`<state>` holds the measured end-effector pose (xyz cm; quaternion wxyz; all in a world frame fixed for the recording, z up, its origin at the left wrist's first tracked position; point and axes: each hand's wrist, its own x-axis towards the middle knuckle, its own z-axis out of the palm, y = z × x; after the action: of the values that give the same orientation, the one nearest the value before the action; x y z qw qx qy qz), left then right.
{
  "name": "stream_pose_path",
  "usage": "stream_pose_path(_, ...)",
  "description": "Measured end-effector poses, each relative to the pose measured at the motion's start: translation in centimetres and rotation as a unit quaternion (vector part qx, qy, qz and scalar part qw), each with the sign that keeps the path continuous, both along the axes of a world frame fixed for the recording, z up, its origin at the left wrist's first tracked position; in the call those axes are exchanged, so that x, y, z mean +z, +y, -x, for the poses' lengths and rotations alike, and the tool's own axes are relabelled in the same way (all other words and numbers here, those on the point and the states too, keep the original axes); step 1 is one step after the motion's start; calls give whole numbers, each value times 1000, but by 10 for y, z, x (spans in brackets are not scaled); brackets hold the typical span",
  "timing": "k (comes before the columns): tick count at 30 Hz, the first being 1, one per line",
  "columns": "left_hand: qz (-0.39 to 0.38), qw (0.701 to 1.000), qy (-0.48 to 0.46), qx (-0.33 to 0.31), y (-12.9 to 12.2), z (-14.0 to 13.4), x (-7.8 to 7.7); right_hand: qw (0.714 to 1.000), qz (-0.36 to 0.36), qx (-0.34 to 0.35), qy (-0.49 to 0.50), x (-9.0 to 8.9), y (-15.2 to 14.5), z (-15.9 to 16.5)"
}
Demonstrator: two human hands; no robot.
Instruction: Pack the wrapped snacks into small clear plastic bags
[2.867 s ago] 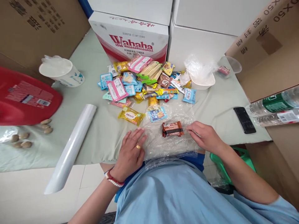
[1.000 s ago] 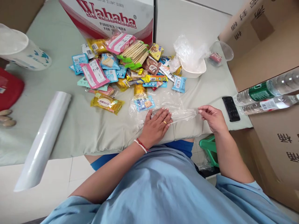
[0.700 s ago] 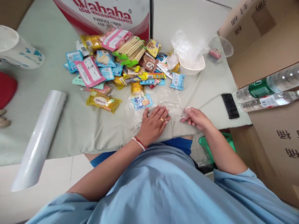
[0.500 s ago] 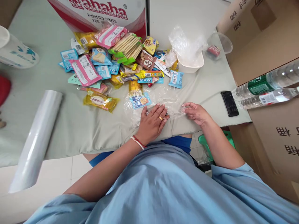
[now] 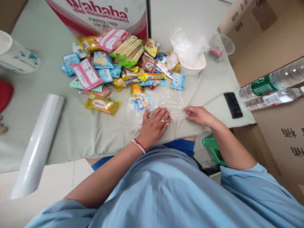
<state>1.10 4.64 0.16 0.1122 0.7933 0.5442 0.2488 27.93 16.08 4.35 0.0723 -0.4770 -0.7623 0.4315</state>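
Note:
A clear plastic bag (image 5: 173, 98) lies spread on the cloth-covered table in front of me, with a blue snack packet (image 5: 142, 103) in or under its left part. My left hand (image 5: 155, 123) rests flat on the bag, palm down and fingers stretched. Beneath its fingers a small dark reddish packet peeks out, mostly hidden. At the bag's right edge my right hand (image 5: 197, 115) has its fingers curled together on the thin film. A yellow wrapped snack (image 5: 137, 89) touches the top of the bag.
A heap of packaged snacks (image 5: 104, 68) sits before a Wahaha carton (image 5: 106, 19). At left are a plastic roll (image 5: 39, 142) and a paper cup (image 5: 17, 55). A white tub (image 5: 193, 66), a phone (image 5: 233, 105) and bottles (image 5: 268, 85) stand or lie to the right.
My right hand has shifted slightly and turned along the bag's right edge, its forefinger straighter. The left hand stays pressed on the bag.

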Motion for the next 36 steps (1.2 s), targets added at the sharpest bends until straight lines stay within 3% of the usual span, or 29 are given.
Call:
stream_pose_path(5,-4,1000,12,-4,0,0,1,992,-107,-62,-13,23,16,-38)
stream_pose_path(7,-3,1000,11,-1,0,0,2,992,-113,-63,-3,30,13,-40)
stream_pose_path(11,-1,1000,10,3,1,-1,4,995,-98,17,19,13,-2,-12)
stream_pose_path(15,4,1000,13,0,1,-1,4,994,-104,5,28,-9,-3,-1)
stream_pose_path(17,4,1000,12,-2,0,-1,4,994,-107,-14,26,-7,3,-13)
stream_pose_path(21,9,1000,6,0,0,-1,4,988,-134,-80,-5,15,15,-36)
stream_pose_path(24,11,1000,3,-5,1,-1,5,988,-130,-82,24,25,9,-29)
stream_pose_path(28,9,1000,2,-3,1,-1,5,996,-69,-37,47,10,-3,-5)
stream_pose_path(32,11,1000,6,-11,2,0,6,993,-43,-108,35,-6,3,-12)
stream_pose_path(36,10,1000,16,-20,3,3,9,985,-80,-150,9,10,20,-24)
